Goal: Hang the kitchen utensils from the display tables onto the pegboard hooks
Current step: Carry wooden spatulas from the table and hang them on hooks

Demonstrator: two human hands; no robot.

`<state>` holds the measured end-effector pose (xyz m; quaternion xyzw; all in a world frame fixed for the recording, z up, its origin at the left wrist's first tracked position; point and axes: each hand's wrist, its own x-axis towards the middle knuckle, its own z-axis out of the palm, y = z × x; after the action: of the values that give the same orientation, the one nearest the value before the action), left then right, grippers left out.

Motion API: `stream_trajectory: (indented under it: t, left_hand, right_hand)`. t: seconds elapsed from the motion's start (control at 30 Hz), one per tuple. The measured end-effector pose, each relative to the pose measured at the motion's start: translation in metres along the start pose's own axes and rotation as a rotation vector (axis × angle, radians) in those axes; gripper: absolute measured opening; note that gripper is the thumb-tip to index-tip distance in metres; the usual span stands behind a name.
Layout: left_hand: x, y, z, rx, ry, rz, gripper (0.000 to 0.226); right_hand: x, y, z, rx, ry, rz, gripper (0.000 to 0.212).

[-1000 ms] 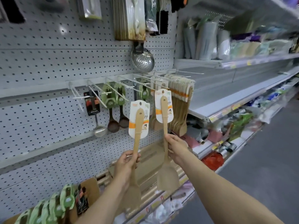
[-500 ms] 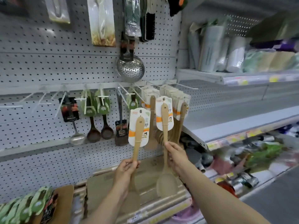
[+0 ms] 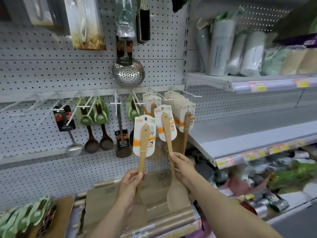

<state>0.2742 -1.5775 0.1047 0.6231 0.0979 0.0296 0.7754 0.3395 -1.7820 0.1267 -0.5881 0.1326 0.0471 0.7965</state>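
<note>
While both hands were raised in front of the white perforated pegboard (image 3: pixel 42 74), each one held a utensil upright by its handle. The left hand (image 3: pixel 132 181) had its fingers curled round the lower handle of a pale wooden spatula (image 3: pixel 143 143), whose white and orange card label stood at the top end; the blade below the hand was too blurred to make out. The right hand (image 3: pixel 182 167) gripped the handle of a pale wooden spoon (image 3: pixel 167 133) carrying the same kind of label, and its oval bowl hung beneath the hand. Both labels stood just below the row of white wire hooks (image 3: pixel 116 100), on none of them. The spoon's label overlapped a bunch of carded wooden utensils (image 3: pixel 180 107) hanging from hooks behind it. Left of these hung two dark brown ladles (image 3: pixel 91 143), and above the row a round perforated steel skimmer (image 3: pixel 127 74). To the right ran a grey metal shelf (image 3: pixel 248 131).
</note>
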Motion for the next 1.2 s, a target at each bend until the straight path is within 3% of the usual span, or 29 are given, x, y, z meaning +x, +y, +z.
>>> stream_trajectory:
  t: [0.3, 0.63, 0.8, 0.97, 1.2]
  left_hand:
    - [0.0, -0.003, 0.0, -0.021, 0.023, 0.051, 0.016]
    - [0.009, 0.012, 0.006, 0.069, 0.045, 0.049, 0.015]
    - [0.008, 0.013, 0.02, 0.08, 0.041, 0.061, 0.013]
    - [0.012, 0.009, 0.048, 0.075, 0.039, 0.045, 0.012]
    - [0.016, -0.004, 0.088, 0.125, 0.021, 0.033, 0.009]
  right_hand:
    - [0.053, -0.023, 0.042, -0.047, -0.006, 0.047, 0.015]
    - [0.078, -0.031, 0.049, -0.102, -0.014, 0.072, 0.028]
    - [0.053, -0.052, 0.045, -0.12, 0.01, -0.012, 0.037]
    - [0.014, -0.081, 0.042, -0.061, -0.154, -0.159, 0.035]
    - [0.009, -0.084, 0.025, 0.017, -0.163, -0.262, 0.015]
